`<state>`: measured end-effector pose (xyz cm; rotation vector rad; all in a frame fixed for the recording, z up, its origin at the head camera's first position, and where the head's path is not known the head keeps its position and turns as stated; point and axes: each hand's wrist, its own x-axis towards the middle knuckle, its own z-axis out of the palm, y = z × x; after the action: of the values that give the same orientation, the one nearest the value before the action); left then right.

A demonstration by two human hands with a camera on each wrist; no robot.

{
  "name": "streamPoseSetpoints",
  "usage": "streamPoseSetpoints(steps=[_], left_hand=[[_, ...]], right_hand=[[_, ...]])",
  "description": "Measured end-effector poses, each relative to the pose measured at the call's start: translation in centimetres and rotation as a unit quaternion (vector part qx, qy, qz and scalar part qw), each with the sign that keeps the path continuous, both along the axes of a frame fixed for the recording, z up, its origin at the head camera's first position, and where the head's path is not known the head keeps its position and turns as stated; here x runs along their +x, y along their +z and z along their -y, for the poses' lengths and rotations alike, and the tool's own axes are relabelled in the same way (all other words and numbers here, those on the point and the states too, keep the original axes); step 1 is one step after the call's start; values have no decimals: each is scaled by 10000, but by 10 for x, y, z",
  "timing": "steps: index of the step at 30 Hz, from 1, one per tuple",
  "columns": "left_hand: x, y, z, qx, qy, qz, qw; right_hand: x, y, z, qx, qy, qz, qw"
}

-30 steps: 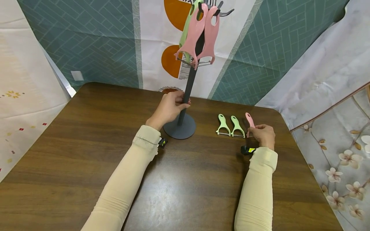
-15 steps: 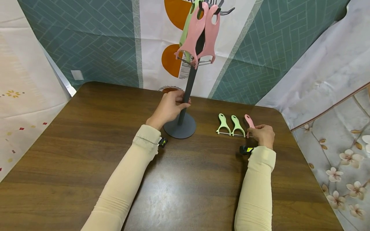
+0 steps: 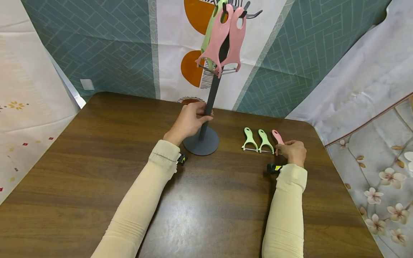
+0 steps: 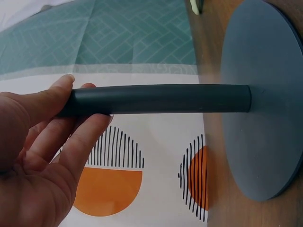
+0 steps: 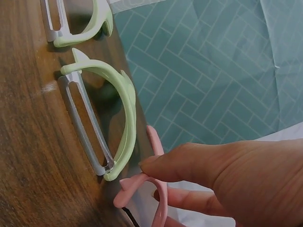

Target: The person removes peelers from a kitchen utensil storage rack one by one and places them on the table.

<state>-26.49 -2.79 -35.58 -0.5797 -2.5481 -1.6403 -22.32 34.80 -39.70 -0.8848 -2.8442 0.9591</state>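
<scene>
From my remote station I am recording two occupied hands above a brown wooden table (image 3: pixel 206 193). The left hand (image 3: pixel 187 122) is grasping the dark post (image 3: pixel 211 98) of a stand, thumb on one side and fingers on the other, at a point above the round base (image 3: pixel 200 143). The base is resting on the table.

The right hand (image 3: pixel 294 151) is pinching a pink peeler (image 3: pixel 277 137) by its forked head, between thumb and fingers; its handle is pointing towards the table's far edge. I am unable to tell whether this peeler is touching the tabletop. Just to its left, the nearer green peeler (image 3: pixel 264 139) is lying on the table, and the outer green peeler (image 3: pixel 248 138) is lying beside that one, both handles likewise pointing away.

At the top of the stand, I am noting dark hooks (image 3: pixel 255 15). Two hanging pink peelers (image 3: pixel 217 39) are dangling there, heads down, and a hanging green peeler (image 3: pixel 209 34) is showing partly behind them.
</scene>
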Motion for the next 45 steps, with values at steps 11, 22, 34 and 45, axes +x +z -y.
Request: streamPoseSetpoints(steps=[11, 22, 34, 45], left_hand=[[2, 1, 0, -40, 5, 22, 10000], [2, 0, 1, -29, 15, -53, 10000], [3, 2, 1, -48, 7, -74, 10000], [2, 1, -1, -76, -1, -90, 9999]], right_hand=[[2, -2, 2, -76, -90, -1, 9999], [1, -2, 3, 94, -90, -93, 9999], [-1, 10, 13, 83, -554, -1163, 9916], [-9, 33, 43, -35, -418, -2463, 9683]])
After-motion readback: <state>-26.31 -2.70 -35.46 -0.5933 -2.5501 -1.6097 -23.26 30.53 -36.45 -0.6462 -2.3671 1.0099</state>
